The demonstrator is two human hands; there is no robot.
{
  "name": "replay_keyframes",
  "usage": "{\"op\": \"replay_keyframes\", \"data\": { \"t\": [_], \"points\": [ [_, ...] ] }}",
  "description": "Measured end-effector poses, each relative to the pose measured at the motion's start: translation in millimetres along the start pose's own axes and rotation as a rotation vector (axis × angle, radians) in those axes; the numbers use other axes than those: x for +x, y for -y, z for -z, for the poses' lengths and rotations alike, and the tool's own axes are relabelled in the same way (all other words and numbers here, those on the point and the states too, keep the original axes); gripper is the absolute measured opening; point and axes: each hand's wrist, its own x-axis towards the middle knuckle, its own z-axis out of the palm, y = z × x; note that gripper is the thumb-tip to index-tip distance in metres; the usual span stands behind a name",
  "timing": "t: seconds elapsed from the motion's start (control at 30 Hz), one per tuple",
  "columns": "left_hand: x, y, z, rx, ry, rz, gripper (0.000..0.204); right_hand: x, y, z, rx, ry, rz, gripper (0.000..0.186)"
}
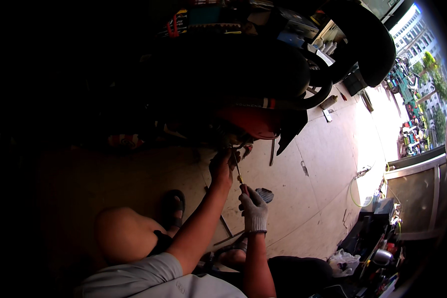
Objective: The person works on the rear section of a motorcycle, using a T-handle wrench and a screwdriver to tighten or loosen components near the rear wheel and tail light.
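A dark scooter or motorbike [253, 130] with a red lower body panel stands before me, much of it lost in shadow. My right hand [255, 209], in a pale knit glove, is closed around the handle of a screwdriver [239, 173]. The screwdriver's thin shaft points up and left toward the bike's underside, with yellow near the handle. My bare left hand [223, 166] is up by the shaft's far end, under the bike, its fingers curled. What those fingers grip is too dark to make out, and so is the spot where the tip meets the bike.
A metal bar [272, 152] lies on the tiled floor [303, 198] beside the bike. Farther right are a can [329, 102] and a red-handled tool [342, 94]. At lower right, a plastic bag [343, 263] sits among cluttered tools. My sandalled foot [174, 206] is left of my arms.
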Motion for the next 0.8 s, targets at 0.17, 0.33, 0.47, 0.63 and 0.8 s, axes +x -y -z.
{"op": "replay_keyframes", "data": {
  "t": [0.17, 0.33, 0.47, 0.63, 0.8],
  "points": [
    [-5, 2, -5, 0.075, -0.056, -0.033, 0.016, 0, 4, 2, -0.002, -0.018, -0.004, 0.044],
    [-43, -17, -22, 1.162, -0.240, -0.759, 0.014, 4, -6, -3, 0.020, -0.013, 0.041, 0.043],
    [-61, -12, -68, 1.336, 0.205, -1.171, 0.027, 7, -11, 6, 0.009, -0.015, 0.097, 0.041],
    [-27, 7, -84, 1.626, 0.102, -0.922, 0.027, -6, -11, -13, 0.032, -0.014, 0.133, 0.041],
    [-9, 12, -81, 1.586, 0.045, -0.806, 0.026, -3, -18, -15, -0.011, -0.050, 0.137, 0.042]
  ]
}}
